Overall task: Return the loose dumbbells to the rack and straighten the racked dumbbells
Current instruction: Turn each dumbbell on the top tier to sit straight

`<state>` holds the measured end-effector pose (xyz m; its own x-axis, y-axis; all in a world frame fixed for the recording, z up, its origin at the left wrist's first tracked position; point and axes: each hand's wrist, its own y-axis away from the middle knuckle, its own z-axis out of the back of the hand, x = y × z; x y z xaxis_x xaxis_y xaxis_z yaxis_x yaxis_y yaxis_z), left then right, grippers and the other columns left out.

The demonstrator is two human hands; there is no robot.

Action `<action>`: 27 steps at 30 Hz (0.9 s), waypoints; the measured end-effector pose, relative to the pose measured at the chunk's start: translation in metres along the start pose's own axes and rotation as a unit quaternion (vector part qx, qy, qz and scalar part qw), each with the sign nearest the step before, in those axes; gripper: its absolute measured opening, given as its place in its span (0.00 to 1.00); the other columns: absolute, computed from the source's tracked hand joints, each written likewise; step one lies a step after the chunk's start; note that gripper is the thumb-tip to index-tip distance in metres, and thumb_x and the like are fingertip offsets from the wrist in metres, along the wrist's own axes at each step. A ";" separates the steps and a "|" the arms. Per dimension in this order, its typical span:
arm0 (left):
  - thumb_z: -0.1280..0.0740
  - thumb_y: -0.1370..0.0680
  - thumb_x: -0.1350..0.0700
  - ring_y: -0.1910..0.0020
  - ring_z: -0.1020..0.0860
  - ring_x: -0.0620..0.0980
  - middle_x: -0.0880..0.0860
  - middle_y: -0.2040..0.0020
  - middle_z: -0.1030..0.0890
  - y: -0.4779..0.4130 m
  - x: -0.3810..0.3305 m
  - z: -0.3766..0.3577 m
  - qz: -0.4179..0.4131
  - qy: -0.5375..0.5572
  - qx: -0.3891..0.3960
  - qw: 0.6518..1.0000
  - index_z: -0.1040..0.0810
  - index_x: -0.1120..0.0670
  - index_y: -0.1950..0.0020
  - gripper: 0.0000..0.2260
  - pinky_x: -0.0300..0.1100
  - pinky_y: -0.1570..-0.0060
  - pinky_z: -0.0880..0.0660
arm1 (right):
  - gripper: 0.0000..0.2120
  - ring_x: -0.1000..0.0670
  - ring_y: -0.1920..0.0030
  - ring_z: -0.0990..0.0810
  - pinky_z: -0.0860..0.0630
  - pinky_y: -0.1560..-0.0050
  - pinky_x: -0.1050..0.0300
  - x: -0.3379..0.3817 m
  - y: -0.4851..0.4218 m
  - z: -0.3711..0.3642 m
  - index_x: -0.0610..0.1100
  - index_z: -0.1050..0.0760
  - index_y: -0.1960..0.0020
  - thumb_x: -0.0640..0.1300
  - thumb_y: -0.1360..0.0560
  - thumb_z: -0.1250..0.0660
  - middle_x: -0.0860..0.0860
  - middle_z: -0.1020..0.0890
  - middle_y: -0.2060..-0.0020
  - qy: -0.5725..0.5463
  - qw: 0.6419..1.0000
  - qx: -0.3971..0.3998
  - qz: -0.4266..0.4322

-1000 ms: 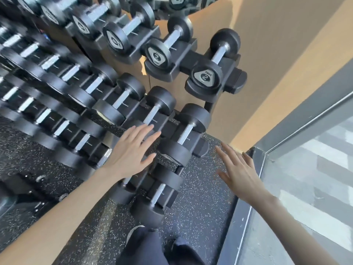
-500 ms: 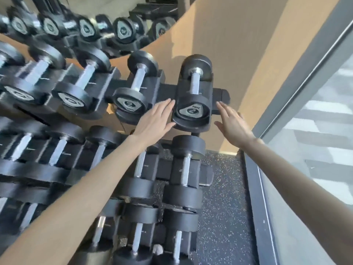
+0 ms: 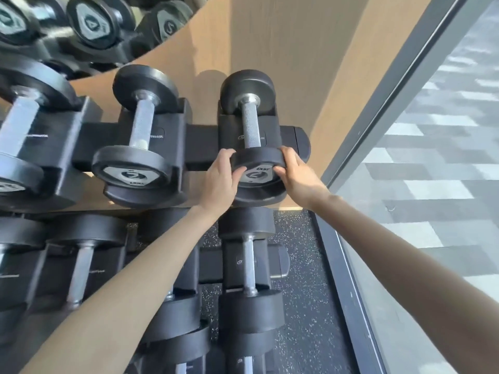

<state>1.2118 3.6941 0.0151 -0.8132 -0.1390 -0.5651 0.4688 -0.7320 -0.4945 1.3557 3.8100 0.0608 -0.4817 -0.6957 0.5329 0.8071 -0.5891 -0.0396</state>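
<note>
A black dumbbell rack (image 3: 199, 141) with tiers of cradles fills the left and centre. The rightmost dumbbell on the top tier (image 3: 251, 125) lies in its cradle, its near head marked 2. My left hand (image 3: 220, 178) grips the left side of that near head, fingers curled over its rim. My right hand (image 3: 295, 171) grips the right side of the same head. A second dumbbell marked 2 (image 3: 137, 141) sits in the cradle to its left.
Lower tiers hold more black dumbbells (image 3: 249, 265) below my arms. A tan wall (image 3: 297, 49) stands behind the rack. A grey window frame (image 3: 399, 85) and glass run along the right. Speckled black floor (image 3: 299, 292) shows between rack and window.
Both hands have closed onto the near head of the rightmost top dumbbell; before they were open beside it. The view has moved closer to the top tier.
</note>
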 end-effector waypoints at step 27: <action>0.39 0.22 0.56 0.40 0.26 0.59 0.59 0.39 0.23 0.105 0.025 0.111 -0.017 -0.300 0.098 0.949 0.26 0.61 0.37 0.16 0.54 0.39 0.31 | 0.24 0.37 0.42 0.26 0.30 0.45 0.44 0.027 0.065 0.008 0.35 0.33 0.33 0.36 0.29 0.35 0.37 0.24 0.43 0.298 0.940 -0.144 0.086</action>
<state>1.2023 3.5396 0.0224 -0.9038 -0.4257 -0.0444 0.4144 -0.8442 -0.3401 1.3984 3.7565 0.0797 -0.5273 -0.8471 -0.0660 0.8061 -0.4742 -0.3541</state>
